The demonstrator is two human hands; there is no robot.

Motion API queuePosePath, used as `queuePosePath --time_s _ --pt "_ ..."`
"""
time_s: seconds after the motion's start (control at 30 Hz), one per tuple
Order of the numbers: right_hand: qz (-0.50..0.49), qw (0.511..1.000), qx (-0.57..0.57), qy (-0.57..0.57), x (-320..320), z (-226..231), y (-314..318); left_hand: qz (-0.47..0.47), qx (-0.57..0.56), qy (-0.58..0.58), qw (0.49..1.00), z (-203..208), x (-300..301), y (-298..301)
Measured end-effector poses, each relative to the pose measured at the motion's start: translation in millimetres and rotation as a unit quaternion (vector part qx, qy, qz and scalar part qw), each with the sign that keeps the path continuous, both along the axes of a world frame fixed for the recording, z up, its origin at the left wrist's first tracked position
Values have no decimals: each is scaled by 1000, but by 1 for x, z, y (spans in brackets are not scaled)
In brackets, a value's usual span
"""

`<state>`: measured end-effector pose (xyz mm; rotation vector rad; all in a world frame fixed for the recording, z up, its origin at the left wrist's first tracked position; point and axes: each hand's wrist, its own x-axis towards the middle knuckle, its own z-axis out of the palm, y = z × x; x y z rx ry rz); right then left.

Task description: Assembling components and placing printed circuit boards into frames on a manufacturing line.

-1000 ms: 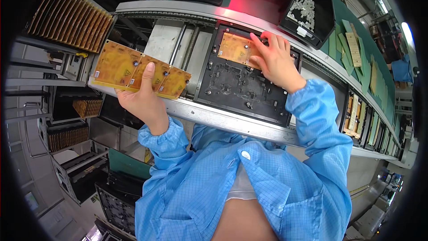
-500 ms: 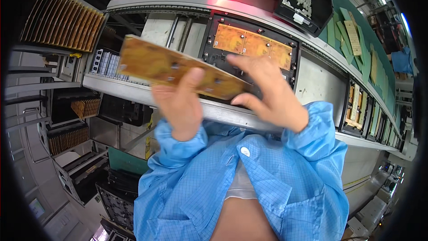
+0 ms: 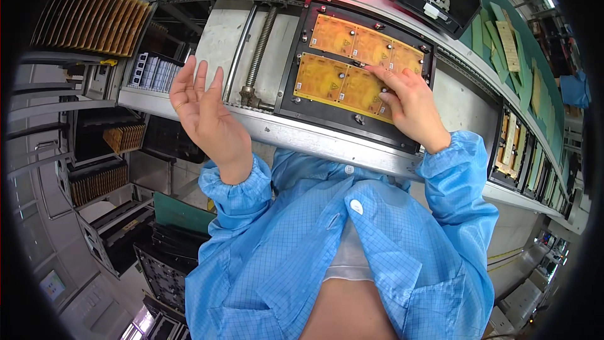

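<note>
Two yellow-orange circuit board panels lie flat in a black fixture tray (image 3: 286,106) on the conveyor: the far board panel (image 3: 331,36) and the near board panel (image 3: 319,79). My right hand (image 3: 412,104) is over the right part of the near panel. Its index fingertip touches a small dark clip (image 3: 358,63) between the two panels, and its thumb, apart from the index finger, rests at the near panel. The other fingers are bent, and part of the near panel is hidden under the hand. My left hand (image 3: 211,119) is raised left of the tray, fingers spread, holding nothing.
The conveyor's metal rail (image 3: 302,135) runs between me and the tray. A threaded rod (image 3: 261,47) stands left of it. Upright boards fill a rack (image 3: 94,16) at far left. A black bin (image 3: 462,9) with white pieces and green strips (image 3: 509,44) are at far right.
The near board panel, held tilted in my left hand before, now lies flat in the tray. My left hand has let go and moved left; my right hand has moved slightly right, onto the clip.
</note>
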<state>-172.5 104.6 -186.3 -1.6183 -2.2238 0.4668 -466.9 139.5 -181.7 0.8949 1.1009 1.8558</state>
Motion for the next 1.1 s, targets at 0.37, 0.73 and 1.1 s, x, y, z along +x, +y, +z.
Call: queuePosePath --time_s 0.37,0.73,1.1 --pt "-72 992 25 -97 -16 6 -51 -151 103 536 824 -10 16 2" --pt "-114 988 -23 -100 -21 -14 -77 -327 62 701 630 -36 50 -14" --pt "-68 993 28 -97 -4 3 -59 -338 174 640 668 -17 71 50"
